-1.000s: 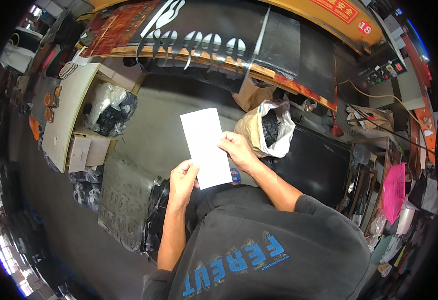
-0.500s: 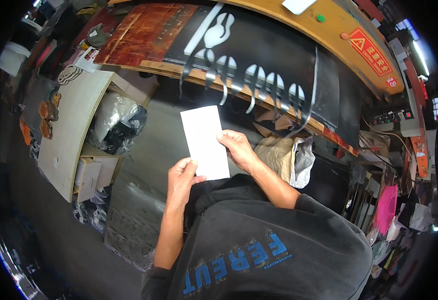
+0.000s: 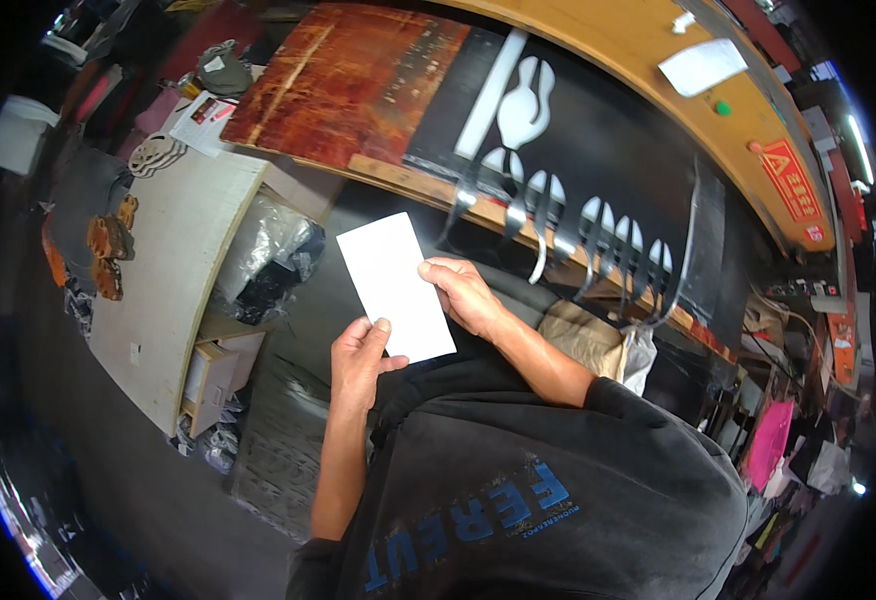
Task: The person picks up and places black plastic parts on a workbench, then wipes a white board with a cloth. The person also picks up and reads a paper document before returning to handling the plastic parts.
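Between my two hands, in front of my body, is a blank white rectangular sheet, tilted a little to the left. My left hand pinches its lower left edge, the thumb lying on top. At the right edge, higher up, my right hand grips it between the thumb and the fingers behind. The fingers under the sheet are hidden. Beyond it, several strap-like pieces with white rounded ends lie along the bench edge, their dark tails hanging over. A forked white cutout lies farther back on the black bench top.
A yellow machine beam spans the far side, with a white paper and a green button. A reddish-brown board lies at the bench's left. To the left stands a pale table with an open drawer. Brown paper bags sit below the bench.
My view has turned left, so the bench and its strap pieces appear farther right. The sheet tilts more to the left, still in both hands.
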Motion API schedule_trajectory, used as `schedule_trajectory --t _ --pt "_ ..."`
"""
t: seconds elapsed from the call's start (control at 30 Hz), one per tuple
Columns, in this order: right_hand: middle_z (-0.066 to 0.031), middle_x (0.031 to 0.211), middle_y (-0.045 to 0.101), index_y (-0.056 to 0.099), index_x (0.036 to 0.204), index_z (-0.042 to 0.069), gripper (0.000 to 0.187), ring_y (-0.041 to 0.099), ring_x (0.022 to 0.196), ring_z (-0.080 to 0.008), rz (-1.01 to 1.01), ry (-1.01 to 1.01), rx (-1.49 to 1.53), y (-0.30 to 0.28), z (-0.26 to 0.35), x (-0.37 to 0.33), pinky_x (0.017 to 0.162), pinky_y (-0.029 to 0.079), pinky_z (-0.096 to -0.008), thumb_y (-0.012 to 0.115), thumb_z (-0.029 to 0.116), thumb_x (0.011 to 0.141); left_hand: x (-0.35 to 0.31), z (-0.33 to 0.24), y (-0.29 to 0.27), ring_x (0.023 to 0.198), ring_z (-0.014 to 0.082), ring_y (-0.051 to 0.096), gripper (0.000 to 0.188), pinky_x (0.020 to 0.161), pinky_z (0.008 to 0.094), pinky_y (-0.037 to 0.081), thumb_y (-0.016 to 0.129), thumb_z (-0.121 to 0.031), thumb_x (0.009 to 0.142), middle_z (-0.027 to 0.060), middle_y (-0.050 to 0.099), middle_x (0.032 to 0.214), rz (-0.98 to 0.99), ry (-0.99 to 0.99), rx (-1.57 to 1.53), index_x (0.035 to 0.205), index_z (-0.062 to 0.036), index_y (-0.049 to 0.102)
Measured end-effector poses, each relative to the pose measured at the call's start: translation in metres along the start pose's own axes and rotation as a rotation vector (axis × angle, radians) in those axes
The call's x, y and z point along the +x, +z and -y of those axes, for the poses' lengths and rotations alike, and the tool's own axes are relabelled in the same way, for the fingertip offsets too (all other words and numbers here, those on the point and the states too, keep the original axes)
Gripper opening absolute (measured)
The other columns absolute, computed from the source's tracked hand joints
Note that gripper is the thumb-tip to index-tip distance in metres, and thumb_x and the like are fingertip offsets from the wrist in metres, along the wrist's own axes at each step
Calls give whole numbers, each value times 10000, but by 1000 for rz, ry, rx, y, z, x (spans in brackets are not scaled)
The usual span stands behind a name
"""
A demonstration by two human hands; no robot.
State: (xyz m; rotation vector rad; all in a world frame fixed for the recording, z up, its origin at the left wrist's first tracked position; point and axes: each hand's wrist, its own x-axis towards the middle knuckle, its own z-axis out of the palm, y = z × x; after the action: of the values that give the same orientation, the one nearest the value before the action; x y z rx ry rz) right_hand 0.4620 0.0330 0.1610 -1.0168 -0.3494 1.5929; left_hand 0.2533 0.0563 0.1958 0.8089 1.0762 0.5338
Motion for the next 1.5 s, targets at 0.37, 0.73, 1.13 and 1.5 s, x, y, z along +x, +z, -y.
schedule_trajectory --t 0.37,0.73,1.13,1.5 --pt "-44 956 721 707 1094 -5 244 646 791 -94 127 33 -40 64 73 165 674 504 -253 588 201 1039 111 -117 -40 879 177 718 326 642 284 608 603 -240 1029 112 732 1040 -132 0 48 1179 43 665" --pt "-72 1077 732 704 1160 -3 308 682 976 -153 86 67 -240 109 104 267 885 546 -311 585 257 1045 192 -189 -95 853 152 698 310 662 282 602 608 -239 1030 89 722 1016 -115 -25 20 1152 35 685" --pt "-122 1068 734 705 1118 -52 282 698 950 -193 -121 -107 -3 193 58 331 859 549 -320 616 198 1024 254 -260 -212 855 141 686 313 646 262 576 593 -256 1034 88 718 1042 143 -19 166 1159 20 675" --pt "-122 1119 724 653 1231 -29 518 693 983 -207 -211 -172 26 222 36 336 868 555 -361 506 443 1075 275 -262 -256 743 102 666 279 561 239 563 664 -266 1012 50 722 936 192 -51 159 1094 -4 713"
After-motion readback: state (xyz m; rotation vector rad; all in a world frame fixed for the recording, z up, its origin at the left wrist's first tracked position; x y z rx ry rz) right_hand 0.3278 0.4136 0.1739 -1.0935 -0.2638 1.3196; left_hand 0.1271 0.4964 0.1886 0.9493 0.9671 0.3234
